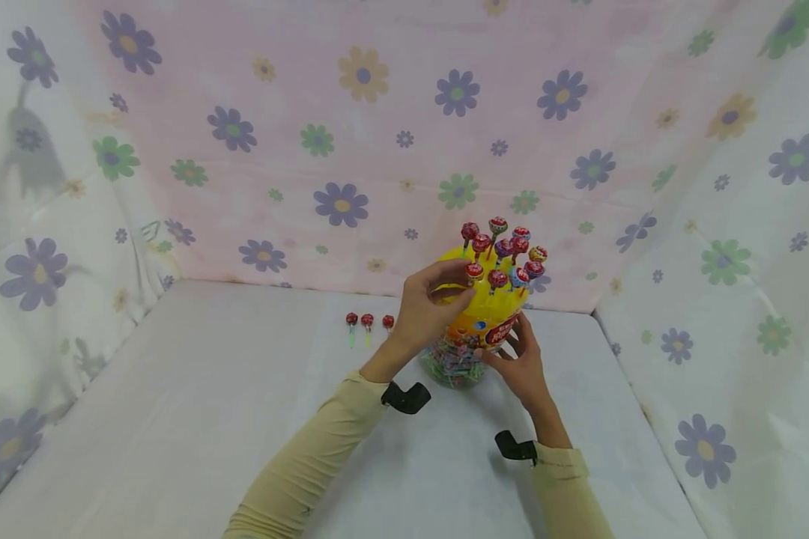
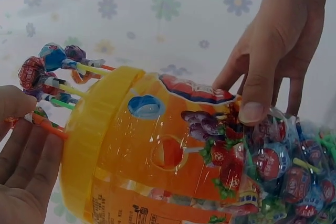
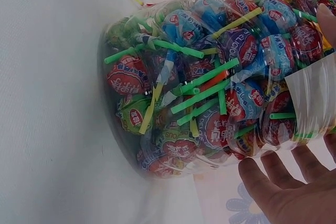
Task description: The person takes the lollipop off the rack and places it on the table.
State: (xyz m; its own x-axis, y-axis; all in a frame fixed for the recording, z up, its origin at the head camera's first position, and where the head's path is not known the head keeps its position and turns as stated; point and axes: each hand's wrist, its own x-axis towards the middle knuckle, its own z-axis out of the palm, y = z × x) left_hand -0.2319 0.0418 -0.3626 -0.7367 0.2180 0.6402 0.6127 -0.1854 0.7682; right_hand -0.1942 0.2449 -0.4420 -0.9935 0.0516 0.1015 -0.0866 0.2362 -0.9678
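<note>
A clear jar of wrapped lollipops (image 3: 173, 93) stands on the white table, with an orange label (image 2: 152, 135) and a yellow domed lid (image 2: 100, 129). Several lollipops (image 1: 497, 224) stick up out of the lid by their sticks. My left hand (image 1: 421, 307) is at the lid's left side. Its thumb and fingers pinch a lollipop (image 1: 474, 271) by its orange stick (image 2: 50, 126), whose lower end meets the lid. My right hand (image 1: 522, 363) grips the jar's right side, thumb over the front beside the label and fingers spread round behind.
Left of the jar, three red lollipops (image 1: 367, 320) lie in a row on the table (image 1: 243, 389). Flower-patterned cloth (image 1: 276, 150) rises behind and on both sides. A black bracket (image 1: 407, 397) juts from my left wrist, another (image 1: 514, 446) from my right.
</note>
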